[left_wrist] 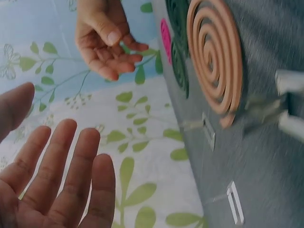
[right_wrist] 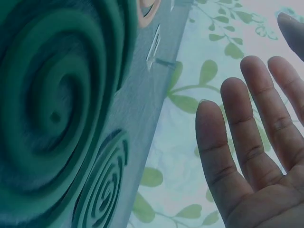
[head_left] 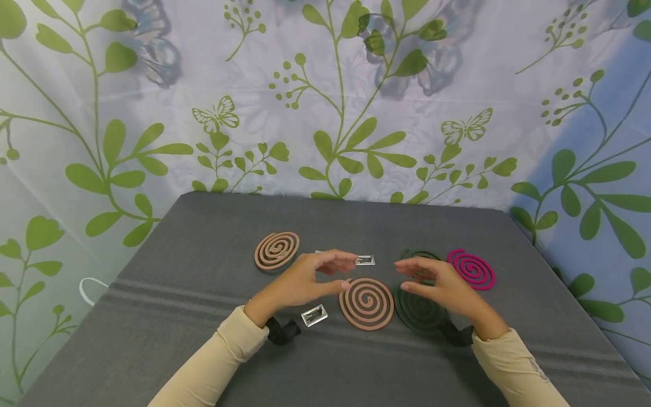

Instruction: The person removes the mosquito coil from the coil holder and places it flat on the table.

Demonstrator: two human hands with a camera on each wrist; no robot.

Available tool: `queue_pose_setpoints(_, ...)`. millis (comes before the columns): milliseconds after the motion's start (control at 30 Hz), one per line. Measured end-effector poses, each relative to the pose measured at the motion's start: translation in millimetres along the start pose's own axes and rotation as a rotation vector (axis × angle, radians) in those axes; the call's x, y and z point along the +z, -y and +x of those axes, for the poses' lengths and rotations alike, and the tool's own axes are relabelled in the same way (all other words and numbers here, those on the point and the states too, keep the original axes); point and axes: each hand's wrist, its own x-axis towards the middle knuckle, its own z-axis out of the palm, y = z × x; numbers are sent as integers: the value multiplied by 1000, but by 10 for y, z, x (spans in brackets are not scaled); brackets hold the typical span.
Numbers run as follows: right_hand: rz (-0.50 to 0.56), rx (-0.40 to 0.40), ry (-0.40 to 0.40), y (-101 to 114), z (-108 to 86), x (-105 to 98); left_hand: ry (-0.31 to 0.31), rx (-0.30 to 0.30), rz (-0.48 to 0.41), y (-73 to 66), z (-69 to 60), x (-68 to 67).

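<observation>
My left hand (head_left: pixel 305 278) hovers over the grey table with its fingers loosely extended and holds nothing. Facing it, my right hand (head_left: pixel 445 284) hangs over the dark green mosquito coils, also holding nothing. Between the hands lies a tan mosquito coil (head_left: pixel 366 303). Touching or nearly touching its right side is a dark green coil (head_left: pixel 421 310), partly hidden by the right hand; a second green coil (right_wrist: pixel 105 194) lies behind. A silver metal coil stand (head_left: pixel 314 315) is near my left wrist, and another stand (head_left: pixel 364 260) sits beyond the left fingertips.
Another tan coil (head_left: pixel 277 250) lies at the back left, and a pink coil (head_left: pixel 472 269) at the right. A third stand is mostly hidden behind the left hand. The grey table (head_left: pixel 203 316) ends against a leaf-patterned curtain (head_left: pixel 305 113). A white loop (head_left: pixel 91 288) shows at the left edge.
</observation>
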Motion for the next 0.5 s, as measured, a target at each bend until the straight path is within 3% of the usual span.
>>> queue_pose_setpoints(367, 93, -11, 72, 71, 212, 129, 5, -134, -47, -35, -60, -306)
queue_pose_setpoints(500, 163, 10, 87, 127, 290, 174, -2, -141, -47, -15, -76, -400)
